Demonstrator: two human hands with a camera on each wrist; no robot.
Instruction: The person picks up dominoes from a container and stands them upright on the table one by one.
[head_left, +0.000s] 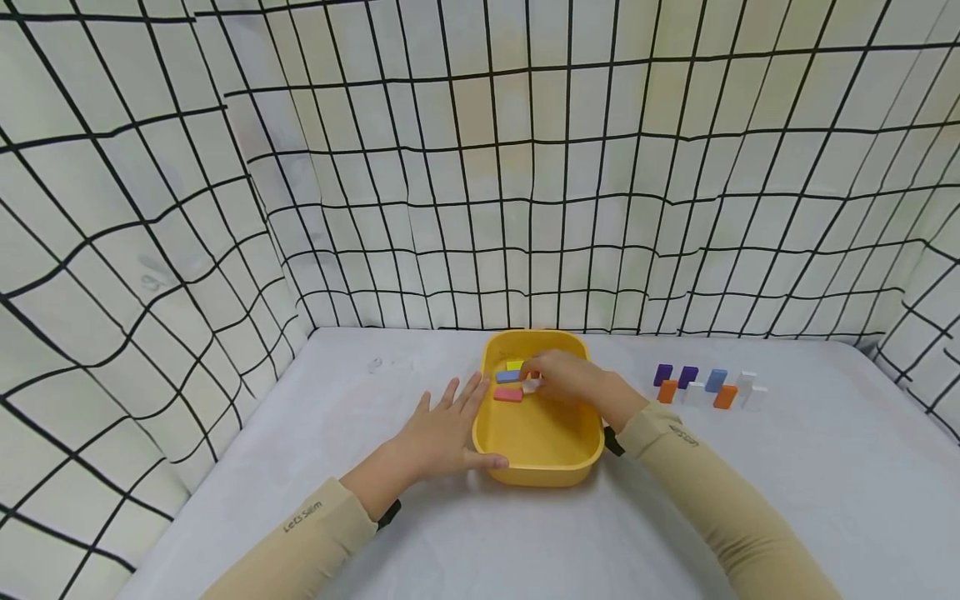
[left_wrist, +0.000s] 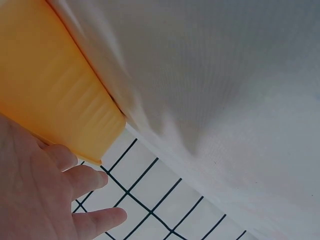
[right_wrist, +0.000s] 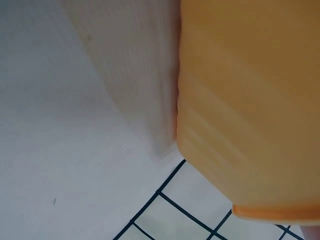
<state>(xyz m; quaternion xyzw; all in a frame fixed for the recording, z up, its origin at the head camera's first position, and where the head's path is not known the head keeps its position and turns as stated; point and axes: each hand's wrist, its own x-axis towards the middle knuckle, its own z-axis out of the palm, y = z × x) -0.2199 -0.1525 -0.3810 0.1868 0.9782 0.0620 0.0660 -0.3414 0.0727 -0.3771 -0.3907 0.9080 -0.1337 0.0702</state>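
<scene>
A yellow plastic basin stands on the white table in front of me. Spread fingers of my left hand lie along the basin's left rim, the thumb near its front corner; the left wrist view shows this hand beside the basin's outer wall. My right hand reaches down inside the basin and pinches a white domino block. Beside it on the basin floor lie a pink block, a blue block and a yellow-green block, partly hidden. The right wrist view holds mostly the basin's outer wall.
Right of the basin, two short rows of blocks stand on the table: purple, orange, blue and white ones among them. A white wall with a black grid rises behind the table's back edge.
</scene>
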